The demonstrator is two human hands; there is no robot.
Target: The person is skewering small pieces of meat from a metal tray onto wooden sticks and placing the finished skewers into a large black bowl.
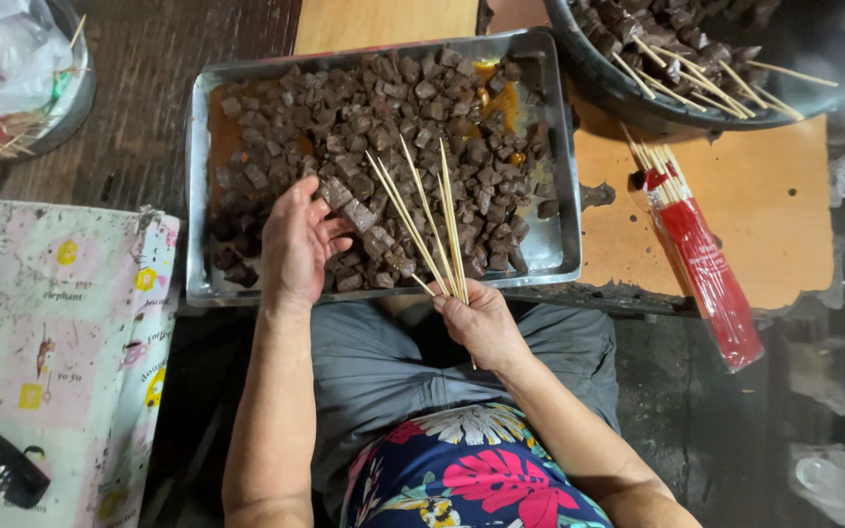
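Right hand [481, 318] grips a fan of bamboo skewers [432, 220], tips pointing away over the tray's [564, 196] near edge; left hand [295, 244], fingers loosely curled, touches meat cubes [354, 210] beside them.

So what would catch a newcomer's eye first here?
The metal tray heaped with dark meat cubes fills the centre. Over it, the right hand grips a fan of bamboo skewers while the left hand rests among the cubes. A red skewer packet lies to the right on the wooden board.

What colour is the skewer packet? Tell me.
Red, with a clear top; the skewer packet shows best in the head view.
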